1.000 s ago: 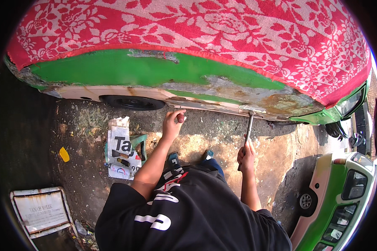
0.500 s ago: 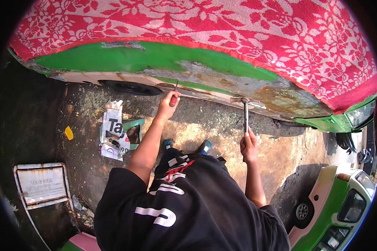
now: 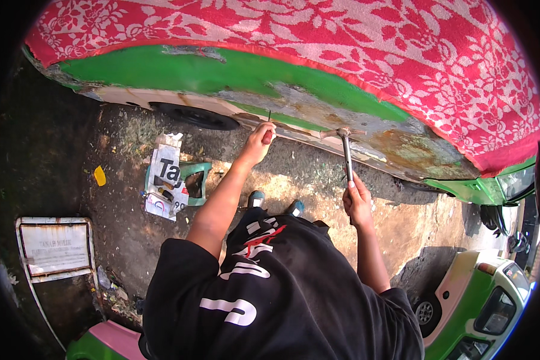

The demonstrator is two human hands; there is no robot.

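Note:
My left hand (image 3: 259,139) grips a thin chisel-like tool (image 3: 269,117) held against the rusty lower panel (image 3: 318,114) of a green car body. My right hand (image 3: 357,201) holds a hammer (image 3: 345,150) by its handle, head up and touching the same bare metal strip to the right of the chisel. The car body is covered on top by a red cloth with white flowers (image 3: 318,42). My black shirt fills the lower middle of the view.
A car wheel (image 3: 195,116) sits under the body. A small green stool with papers and tools (image 3: 171,180) stands on the dirt ground at left. A white framed sign (image 3: 54,247) lies at lower left. Another green vehicle (image 3: 480,300) stands at lower right.
The view has shifted. My right hand has lifted the hammer so its head now meets the panel, and my left hand keeps the chisel on the metal.

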